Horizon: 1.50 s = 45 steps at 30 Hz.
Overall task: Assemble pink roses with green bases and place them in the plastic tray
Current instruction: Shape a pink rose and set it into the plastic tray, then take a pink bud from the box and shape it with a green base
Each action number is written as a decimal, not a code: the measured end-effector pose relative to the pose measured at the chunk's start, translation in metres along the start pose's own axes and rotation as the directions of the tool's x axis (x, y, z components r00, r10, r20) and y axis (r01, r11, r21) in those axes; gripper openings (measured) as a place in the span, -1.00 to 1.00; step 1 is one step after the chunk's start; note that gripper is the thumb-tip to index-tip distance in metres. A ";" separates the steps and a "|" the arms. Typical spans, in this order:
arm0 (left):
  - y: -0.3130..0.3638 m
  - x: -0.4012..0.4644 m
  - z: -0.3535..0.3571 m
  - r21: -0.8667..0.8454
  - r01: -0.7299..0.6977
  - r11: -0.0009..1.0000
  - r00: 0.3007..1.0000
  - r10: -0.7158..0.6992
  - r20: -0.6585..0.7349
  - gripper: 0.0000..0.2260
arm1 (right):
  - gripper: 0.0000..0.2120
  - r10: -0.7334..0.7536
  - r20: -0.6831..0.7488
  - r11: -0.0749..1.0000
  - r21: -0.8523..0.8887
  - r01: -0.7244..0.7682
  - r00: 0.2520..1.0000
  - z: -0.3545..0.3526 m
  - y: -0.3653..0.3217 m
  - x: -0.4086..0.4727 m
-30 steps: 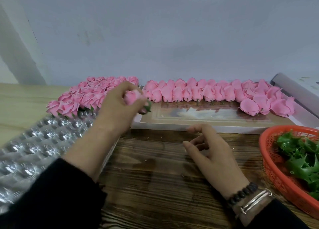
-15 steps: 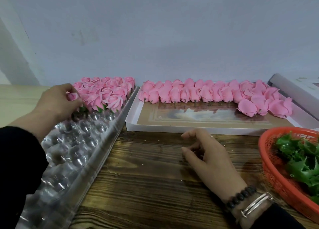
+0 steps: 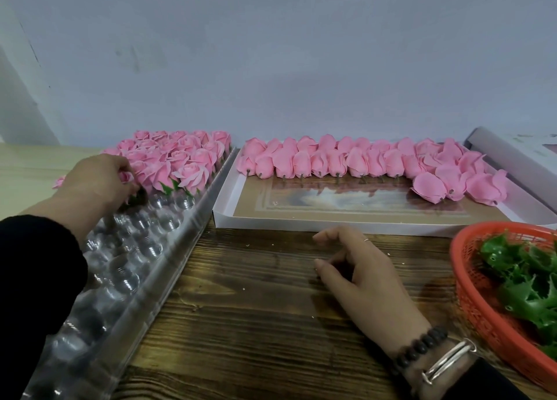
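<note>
Roughly a third done, I'd guess: the clear plastic tray (image 3: 126, 282) has assembled roses (image 3: 177, 155) packed in the rows beyond the left hand (image 3: 96, 182), with all the cups nearer than that grip bare. The white box (image 3: 301, 222), right of it, holds plenty of unassembled rose heads (image 3: 355, 161). The orange basket (image 3: 470, 297) has green bases (image 3: 530, 282). Left grip pinches a finished rose (image 3: 126, 177) into a cup; right hand (image 3: 361, 276) rests loose on the table (image 3: 256, 324), holding nothing.

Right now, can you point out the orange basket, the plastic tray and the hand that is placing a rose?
orange basket (image 3: 470, 288): head view, on its near left rim.
plastic tray (image 3: 132, 267): head view, on an empty clear cup.
left hand (image 3: 96, 182): head view, on the back of the hand.
</note>
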<state>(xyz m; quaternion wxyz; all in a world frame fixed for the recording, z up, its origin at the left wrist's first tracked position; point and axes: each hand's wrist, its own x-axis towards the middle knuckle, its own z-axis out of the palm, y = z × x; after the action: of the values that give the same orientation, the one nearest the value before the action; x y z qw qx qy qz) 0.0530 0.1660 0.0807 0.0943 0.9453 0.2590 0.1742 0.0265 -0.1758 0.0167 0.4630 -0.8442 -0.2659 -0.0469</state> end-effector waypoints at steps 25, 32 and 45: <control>0.001 -0.006 0.014 -0.016 0.024 1.000 1.000 -0.024 -0.005 -0.88 | -0.69 0.005 0.010 1.000 0.000 -0.005 1.000 0.001 0.002 0.000; 0.001 -0.012 0.012 -0.078 0.031 0.996 0.999 -0.030 0.022 -0.83 | -0.69 0.003 0.004 1.000 -0.004 -0.003 1.000 0.002 0.003 0.000; 0.014 -0.013 -0.014 0.078 0.008 0.997 0.983 0.006 -0.183 -0.66 | -0.68 -0.003 0.004 1.000 -0.003 0.003 1.000 0.003 0.004 0.001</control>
<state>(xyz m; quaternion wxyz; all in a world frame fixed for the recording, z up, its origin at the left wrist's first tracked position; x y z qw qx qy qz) 0.0438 0.1484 0.0937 0.0331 0.9282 0.2737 0.2499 0.0288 -0.1747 0.0126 0.4614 -0.8445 -0.2678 -0.0463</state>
